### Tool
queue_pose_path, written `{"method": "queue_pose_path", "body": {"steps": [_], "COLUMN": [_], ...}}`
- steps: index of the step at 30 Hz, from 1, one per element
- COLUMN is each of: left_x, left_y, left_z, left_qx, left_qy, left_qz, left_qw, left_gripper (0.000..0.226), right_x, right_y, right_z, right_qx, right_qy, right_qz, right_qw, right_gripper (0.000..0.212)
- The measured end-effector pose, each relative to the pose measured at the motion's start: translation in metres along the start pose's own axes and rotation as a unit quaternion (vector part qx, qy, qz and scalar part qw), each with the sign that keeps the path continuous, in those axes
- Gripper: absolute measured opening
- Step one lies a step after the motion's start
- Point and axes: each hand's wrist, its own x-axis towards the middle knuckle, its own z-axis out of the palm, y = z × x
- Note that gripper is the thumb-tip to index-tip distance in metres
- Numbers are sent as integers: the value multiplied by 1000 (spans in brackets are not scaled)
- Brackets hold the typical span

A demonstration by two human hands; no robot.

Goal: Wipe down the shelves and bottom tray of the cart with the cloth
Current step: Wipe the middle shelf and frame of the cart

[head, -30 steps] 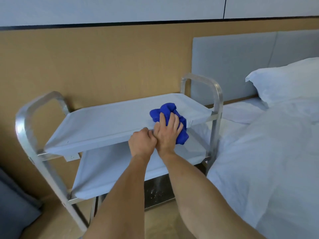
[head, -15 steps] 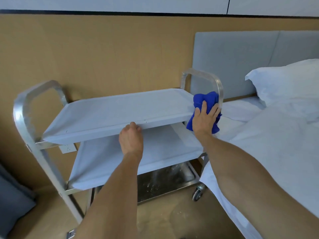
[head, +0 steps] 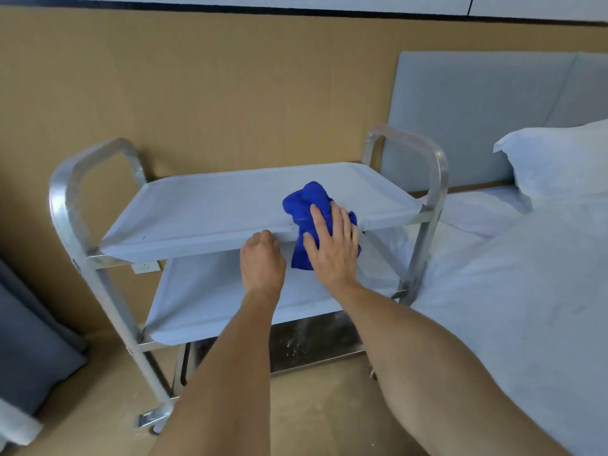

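Cart: a metal-framed cart (head: 437, 179) is standing against the tan wall (head: 230, 87); every place below is given relative to it
Top shelf: the top shelf (head: 214, 205) is lying pale and flat with a raised lip all round; its left and middle stretch is showing bare surface
Cloth: the blue cloth (head: 307, 205) is lying bunched on the right part of the top shelf and draping down over the front edge
Right hand: the right hand (head: 332, 245) is pressing flat on the cloth at the front edge, fingers straight and spread, not curled round it
Left hand: the left hand (head: 261, 258) is gripping the front lip of the top shelf just left of the cloth, fingers curled over the edge
Middle shelf: the middle shelf (head: 204, 301) is sitting below, partly covered by both forearms
Bottom tray: the bottom tray (head: 309, 343) is showing dark speckled metal at the cart's base
Bed: the bed (head: 526, 291) is lying just beside the cart's right frame; whether they are touching is unclear
Cushion: a grey cushion (head: 29, 340) is leaning to the cart's left, apart from it
Floor: open floor (head: 312, 416) is lying in front of the cart
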Motion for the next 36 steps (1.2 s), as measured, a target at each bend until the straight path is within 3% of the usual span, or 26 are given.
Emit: {"method": "queue_pose_path", "body": {"steps": [3, 5, 6, 10, 15, 18, 23, 28, 32, 36], "left_x": [-2, -2, -2, -1, -2, -8, -7, -5, -5, -12], "left_y": [-4, -10, -10, 0, 14, 17, 31, 42, 33, 31], "left_z": [4, 0, -3, -6, -3, 5, 10, 21, 27, 17], "left_qx": [1, 20, 29, 38, 149, 201, 222, 218, 227, 237], "left_qy": [4, -13, -23, -34, -49, -58, -59, -42, -21, 20], "left_qz": [10, 34, 44, 16, -11, -6, -62, -117, -83, -14], "left_qw": [1000, 999, 998, 999, 988, 978, 971, 968, 970, 971], "left_gripper": [15, 17, 18, 19, 18, 21, 22, 26, 24, 18], "right_x": [13, 30, 36, 47, 40, 35, 40, 50, 56, 52], "right_y": [46, 76, 93, 134, 111, 104, 103, 84, 91, 103], "right_z": [-14, -26, -28, -10, -19, -24, -26, -12, -10, -18], "right_qx": [27, 52, 46, 9, 0, 71, 41, 40, -13, -23], "right_qy": [45, 19, -6, -58, 6, 73, 47, 93, 126, 73], "right_qz": [184, 307, 320, 270, 274, 286, 282, 348, 336, 297], "right_qw": [982, 950, 946, 961, 962, 953, 957, 932, 933, 952], "right_gripper": [54, 54, 54, 69, 55, 54, 43, 38, 27, 35]}}
